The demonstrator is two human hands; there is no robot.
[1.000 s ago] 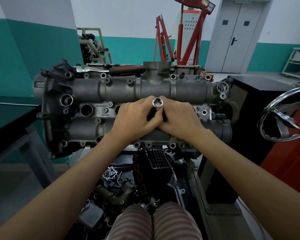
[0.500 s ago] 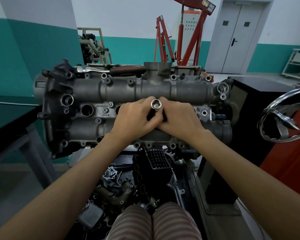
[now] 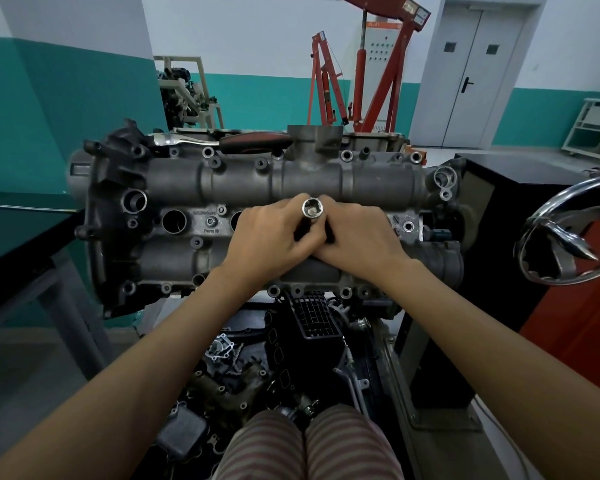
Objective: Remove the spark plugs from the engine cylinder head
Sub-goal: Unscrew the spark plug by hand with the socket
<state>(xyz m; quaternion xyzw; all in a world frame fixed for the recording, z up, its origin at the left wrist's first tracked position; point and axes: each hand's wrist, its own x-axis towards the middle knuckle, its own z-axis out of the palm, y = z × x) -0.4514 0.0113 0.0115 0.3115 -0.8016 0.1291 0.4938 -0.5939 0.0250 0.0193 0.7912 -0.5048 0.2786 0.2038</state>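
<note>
Your left hand [image 3: 271, 237] and right hand [image 3: 357, 237] both hold the socket [image 3: 312, 208]. It stands in a plug hole in the middle of the head [image 3: 187, 188]. The plug itself is hidden down in the hole. I think you are turning it out by hand. Keep the socket straight up, turn slowly, and lift when it feels loose. The ratchet [image 3: 222, 140] lies on the far edge of the head, within reach. An open hole [image 3: 174, 221] is off to the left. A shiny wheel [image 3: 568, 233] sits near your right arm, so watch your elbow.

Even soft daylight, edges bowed, perhaps blurred
</note>
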